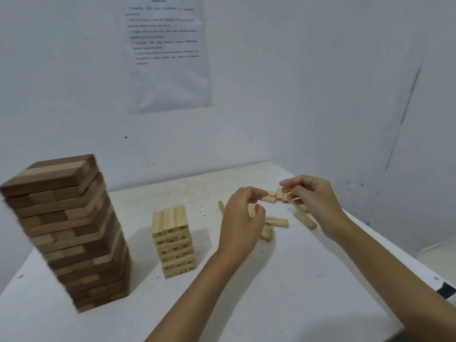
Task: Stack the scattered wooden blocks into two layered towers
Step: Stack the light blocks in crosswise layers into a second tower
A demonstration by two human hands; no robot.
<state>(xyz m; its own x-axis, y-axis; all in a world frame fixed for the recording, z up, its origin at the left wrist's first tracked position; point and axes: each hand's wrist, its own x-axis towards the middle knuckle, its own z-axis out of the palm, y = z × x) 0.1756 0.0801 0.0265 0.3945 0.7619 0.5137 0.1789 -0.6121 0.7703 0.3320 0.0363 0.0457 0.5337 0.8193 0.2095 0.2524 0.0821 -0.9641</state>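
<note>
On the white table [246,292], far left: a tall tower [66,230] of dark and light wooden blocks, standing upright. Just to the right of it, apart: a short tower [172,240] of pale blocks with dark marks on the ends. Farther right, toward the back edge: scattered blocks [276,222], pale, lying flat in a loose heap. Above this heap, both hands raised, close together but not touching. Left hand [243,218]: fingers curled, pinching a pale block [251,209] between thumb and fingers. Right hand [313,198]: fingers curled too, fingertips at a small block [279,193], possibly pinching it; too blurred to tell. On the wall behind: a printed sheet [167,53].
</note>
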